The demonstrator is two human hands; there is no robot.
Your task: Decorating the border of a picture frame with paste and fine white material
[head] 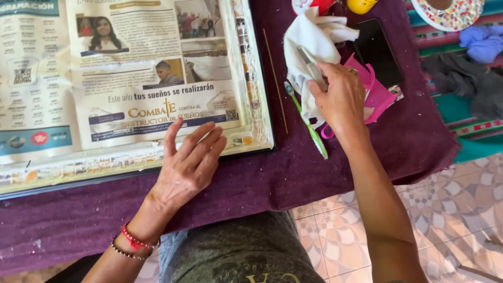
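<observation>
My left hand [188,162] lies flat, fingers apart, on the lower edge of a newspaper sheet [120,78] that covers a framed board [259,105]. My right hand [340,97] holds a small grey metal tool [312,68] and rests on a crumpled white cloth [314,39]. Under that hand lie a green and white toothbrush [309,126] and a pink plastic piece [380,97]. A thin wooden stick [275,78] lies beside the board's right edge.
A purple cloth [314,173] covers the table. A black phone [376,50] lies past the pink piece. A mosaic dish [450,13], blue fabric [482,42] and grey fabric [466,78] sit on a striped cloth at the right. Tiled floor [445,220] below.
</observation>
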